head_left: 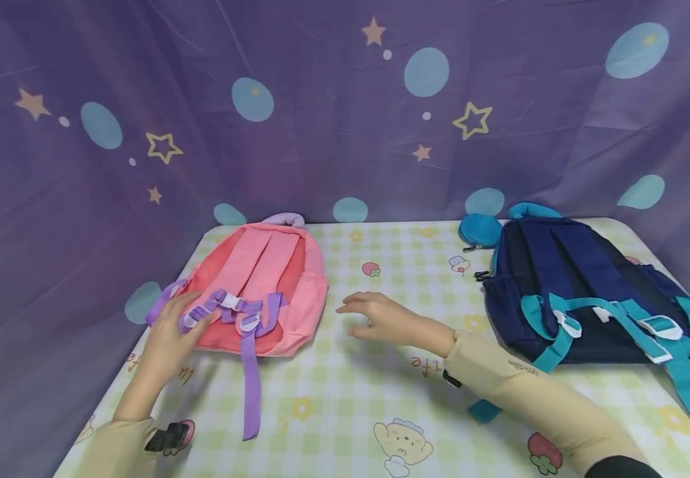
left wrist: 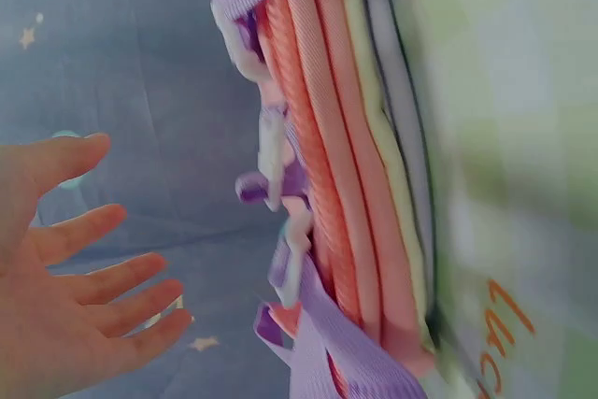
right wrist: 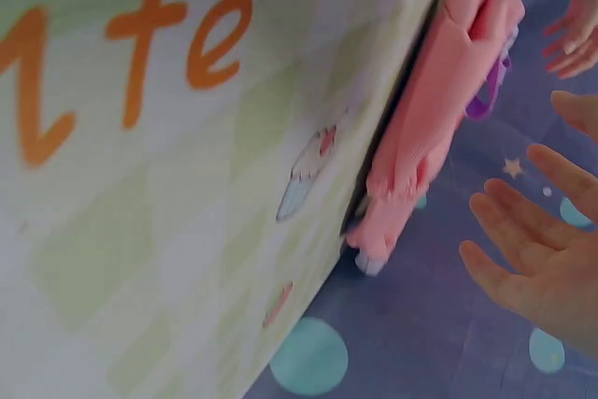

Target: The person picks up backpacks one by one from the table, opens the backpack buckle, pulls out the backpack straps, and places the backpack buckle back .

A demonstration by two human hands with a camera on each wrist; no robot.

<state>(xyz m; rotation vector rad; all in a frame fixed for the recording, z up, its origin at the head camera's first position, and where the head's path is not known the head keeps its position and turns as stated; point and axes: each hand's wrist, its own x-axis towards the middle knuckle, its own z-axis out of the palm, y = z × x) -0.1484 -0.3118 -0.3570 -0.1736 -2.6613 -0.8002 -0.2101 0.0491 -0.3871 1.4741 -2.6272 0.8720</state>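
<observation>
A pink backpack (head_left: pixel 305 292) with purple straps and white buckles lies strap side up on the left of the table. In the head view my left hand (head_left: pixel 168 338) overlaps its near left corner; the left wrist view shows that hand (left wrist: pixel 93 277) with fingers spread, a gap between it and the buckles (left wrist: pixel 271 156). My right hand (head_left: pixel 389 318) hovers right of the pink backpack, fingers loosely extended and holding nothing. In the right wrist view this hand (right wrist: pixel 542 249) faces the backpack's pink side (right wrist: pixel 430 109), apart from it.
A navy backpack (head_left: pixel 572 265) with teal straps lies on the right, a round teal pouch (head_left: pixel 480 230) beside its top. A loose purple strap (head_left: pixel 250 392) trails toward the front. The checked tablecloth (head_left: pixel 345 398) ends at a purple curtain (head_left: pixel 345 133) behind.
</observation>
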